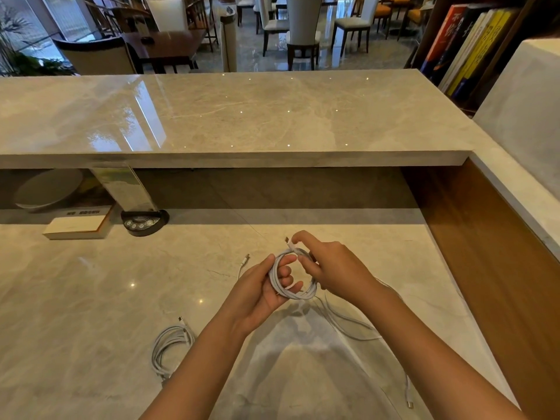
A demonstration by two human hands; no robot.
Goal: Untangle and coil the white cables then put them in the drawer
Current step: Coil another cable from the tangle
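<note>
A small coil of white cable (283,286) is held above the marble desk (91,298). My left hand (266,291) grips the coil, fingers curled through its loop. My right hand (328,268) pinches the cable near its plug end (288,241) at the top of the coil. Loose white cable (348,325) trails from under my right hand across the desk to a plug (409,403) near the front right. A second white cable (169,347) lies loosely coiled on the desk, left of my left forearm. No drawer is in view.
A raised marble counter (242,116) runs across the back, with a wooden side panel (485,253) at right. At the left back stand a white box (75,227), a round black device (145,221) and a pale bowl (45,189). Books (463,47) stand at the upper right.
</note>
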